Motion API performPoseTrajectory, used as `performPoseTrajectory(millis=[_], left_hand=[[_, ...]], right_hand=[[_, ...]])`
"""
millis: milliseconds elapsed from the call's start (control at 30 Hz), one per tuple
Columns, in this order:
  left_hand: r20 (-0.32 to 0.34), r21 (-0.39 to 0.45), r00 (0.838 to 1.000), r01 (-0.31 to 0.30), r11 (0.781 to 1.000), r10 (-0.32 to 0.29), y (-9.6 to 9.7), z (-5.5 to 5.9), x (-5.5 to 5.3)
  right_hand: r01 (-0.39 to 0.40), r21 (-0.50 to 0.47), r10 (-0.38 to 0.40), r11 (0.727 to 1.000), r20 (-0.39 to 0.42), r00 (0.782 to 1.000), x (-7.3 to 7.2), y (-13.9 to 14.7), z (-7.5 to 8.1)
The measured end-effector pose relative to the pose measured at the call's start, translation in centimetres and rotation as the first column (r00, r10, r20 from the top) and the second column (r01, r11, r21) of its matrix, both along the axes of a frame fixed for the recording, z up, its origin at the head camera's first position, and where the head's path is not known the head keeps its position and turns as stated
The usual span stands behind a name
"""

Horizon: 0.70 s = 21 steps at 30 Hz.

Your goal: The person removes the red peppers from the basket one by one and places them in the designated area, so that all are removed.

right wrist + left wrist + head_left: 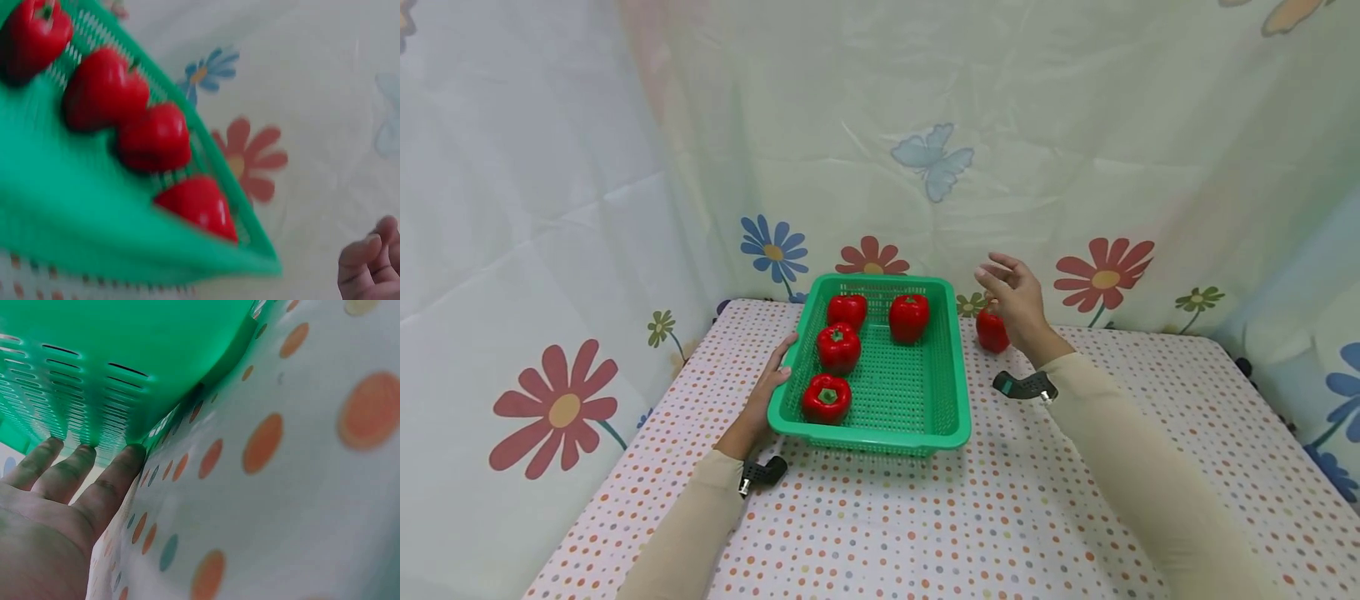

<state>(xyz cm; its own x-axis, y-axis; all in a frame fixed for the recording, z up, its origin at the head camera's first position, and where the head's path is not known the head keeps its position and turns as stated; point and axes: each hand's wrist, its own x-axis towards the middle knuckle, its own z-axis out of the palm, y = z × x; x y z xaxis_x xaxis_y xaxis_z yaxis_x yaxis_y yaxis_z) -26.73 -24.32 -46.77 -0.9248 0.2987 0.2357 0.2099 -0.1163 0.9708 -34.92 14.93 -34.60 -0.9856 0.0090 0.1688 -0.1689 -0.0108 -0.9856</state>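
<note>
Several red bell peppers lie in a green plastic basket (pixel 891 437); one bell pepper (pixel 826 400) sits at its near left corner and another bell pepper (pixel 909 318) toward the back right. My left hand (pixel 765 392) rests along the basket's left side, and in the left wrist view its straight fingertips (pixel 128 459) touch the slotted wall. Over the table right of the basket, my right hand (pixel 1017 300) is raised with loosely bent fingers and nothing in them. Just below and behind it, a bell pepper (pixel 992 332) stands on the table, partly hidden by the hand.
A white cloth with coloured dots (pixel 865 533) covers the table. Behind the table hangs a pale curtain (pixel 850 100) printed with flowers and a butterfly, close to the basket's far rim. Each wrist wears a black strap (pixel 1025 386).
</note>
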Motion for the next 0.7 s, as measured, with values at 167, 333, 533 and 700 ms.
performPoseTrajectory(millis=[167, 333, 533, 700], left_hand=[[0.009, -0.005, 1.000, -0.003, 1.000, 0.003, -0.4, -0.2, -0.1], [0.011, -0.012, 1.000, -0.017, 1.000, 0.017, -0.4, -0.3, -0.2], [0.012, -0.013, 1.000, -0.009, 1.000, 0.010, -0.5, -0.6, -0.4], [0.005, -0.018, 1.000, -0.014, 1.000, 0.015, -0.5, -0.8, -0.6]], right_hand=[[-0.292, -0.142, 0.294, 0.946, -0.009, 0.956, 0.5, -4.4, 1.2], [-0.427, -0.033, 0.426, 0.904, -0.025, 0.904, 0.3, -8.8, 1.1], [-0.489, 0.093, 0.490, 0.867, 0.015, 0.872, -0.9, -12.4, 0.0], [-0.559, 0.157, 0.550, 0.814, 0.099, 0.829, -1.9, -13.9, -1.2]])
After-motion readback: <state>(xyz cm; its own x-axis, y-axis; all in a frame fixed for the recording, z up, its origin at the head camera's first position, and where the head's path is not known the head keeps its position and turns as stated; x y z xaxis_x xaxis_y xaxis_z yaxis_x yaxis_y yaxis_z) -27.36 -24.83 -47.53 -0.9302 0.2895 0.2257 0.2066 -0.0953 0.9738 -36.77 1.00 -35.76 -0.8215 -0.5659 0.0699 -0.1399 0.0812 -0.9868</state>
